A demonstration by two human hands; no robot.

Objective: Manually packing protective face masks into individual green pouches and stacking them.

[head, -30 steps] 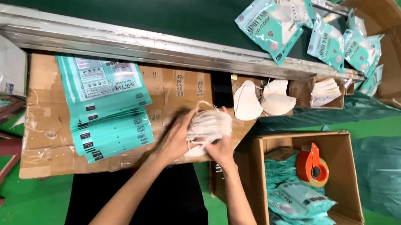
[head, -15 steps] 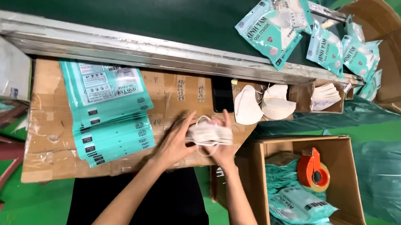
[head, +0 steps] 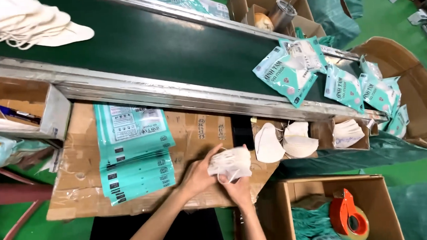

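gripping 1 stack of white masks [head: 231, 163], left hand [head: 197, 175] and right hand [head: 236, 187] clamped on it over cardboard [head: 194, 131]

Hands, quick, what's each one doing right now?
Left hand: closed on the stack of white masks.
Right hand: gripping the same stack from below.
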